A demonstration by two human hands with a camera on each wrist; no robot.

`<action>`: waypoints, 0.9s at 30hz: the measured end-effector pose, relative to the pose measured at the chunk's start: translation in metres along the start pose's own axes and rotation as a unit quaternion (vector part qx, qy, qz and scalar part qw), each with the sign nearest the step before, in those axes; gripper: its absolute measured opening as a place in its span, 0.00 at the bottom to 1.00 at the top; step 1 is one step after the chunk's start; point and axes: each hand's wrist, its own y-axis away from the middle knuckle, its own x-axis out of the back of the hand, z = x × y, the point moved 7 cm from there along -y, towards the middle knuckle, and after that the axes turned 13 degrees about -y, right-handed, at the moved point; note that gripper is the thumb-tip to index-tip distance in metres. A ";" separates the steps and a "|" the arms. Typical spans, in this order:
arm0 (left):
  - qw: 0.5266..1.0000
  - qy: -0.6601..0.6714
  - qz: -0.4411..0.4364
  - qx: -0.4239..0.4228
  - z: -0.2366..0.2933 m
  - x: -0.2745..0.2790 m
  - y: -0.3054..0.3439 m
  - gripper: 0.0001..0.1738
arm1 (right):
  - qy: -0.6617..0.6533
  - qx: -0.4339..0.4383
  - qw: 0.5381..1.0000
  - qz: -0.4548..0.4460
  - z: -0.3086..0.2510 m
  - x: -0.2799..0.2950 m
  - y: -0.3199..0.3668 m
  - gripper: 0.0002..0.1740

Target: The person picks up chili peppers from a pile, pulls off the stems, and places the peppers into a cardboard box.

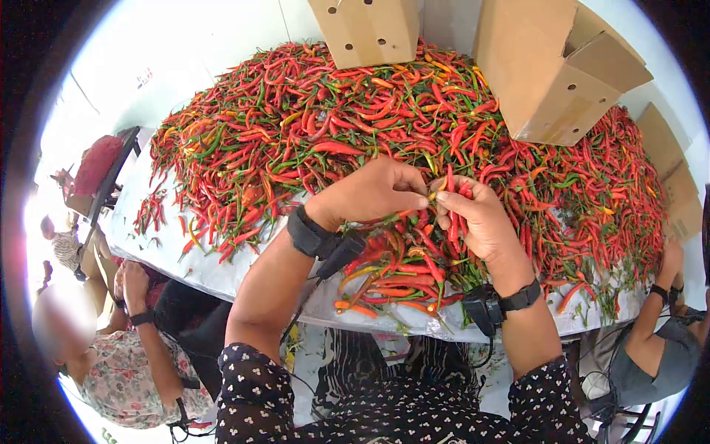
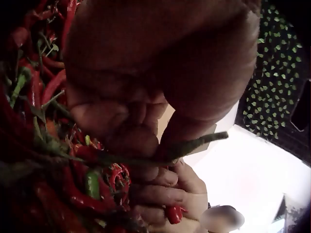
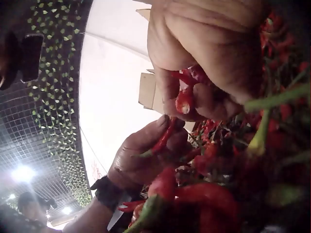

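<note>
Over the near side of a big heap of red chili peppers (image 1: 296,140), both hands meet thumb to thumb. The left hand (image 1: 370,191) pinches a chili pepper (image 3: 167,136) by its stem end; the green stem (image 2: 199,144) sticks out past the thumb in the left wrist view. In the right hand (image 1: 482,222), curled fingers hold a few red chili peppers (image 1: 452,222) against the palm. Their blunt ends show among the fingers in the right wrist view. Below the hands lies a smaller cluster of larger chili peppers (image 1: 407,281) near the table edge.
Cardboard boxes (image 1: 370,33) stand in the heap at the back, a taller box (image 1: 540,81) to the right. The white table (image 1: 177,255) ends just before the person's body. Another person (image 1: 133,370) sits at the left, and one more (image 1: 658,355) works at the right.
</note>
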 end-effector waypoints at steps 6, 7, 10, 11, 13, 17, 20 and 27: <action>0.998 -0.027 0.005 0.064 -0.005 0.007 0.006 0.11 | 0.046 0.088 0.994 0.049 -0.014 0.008 -0.001 0.07; 0.998 -0.027 0.004 0.063 -0.006 0.007 0.006 0.11 | 0.046 0.114 0.990 0.063 -0.018 0.010 0.000 0.06; 0.995 -0.020 0.002 0.093 -0.013 0.005 0.005 0.12 | 0.059 0.124 0.988 0.076 -0.021 0.010 0.002 0.06; 0.996 -0.045 0.002 0.075 -0.010 0.004 0.004 0.12 | 0.069 0.133 0.986 0.076 -0.023 0.010 0.002 0.06; 0.996 -0.068 0.003 0.058 -0.005 0.002 0.004 0.12 | 0.075 0.140 0.984 0.075 -0.024 0.010 0.003 0.06; 0.994 -0.093 0.003 0.063 -0.004 0.003 0.005 0.11 | 0.087 0.164 0.979 0.085 -0.029 0.008 0.005 0.06; 0.994 -0.094 0.022 0.061 -0.005 0.003 0.004 0.11 | 0.062 0.181 0.977 0.090 -0.032 0.009 0.005 0.06; 0.996 -0.075 0.039 0.001 -0.001 0.002 0.001 0.08 | 0.056 0.162 0.983 0.066 -0.034 0.009 0.006 0.06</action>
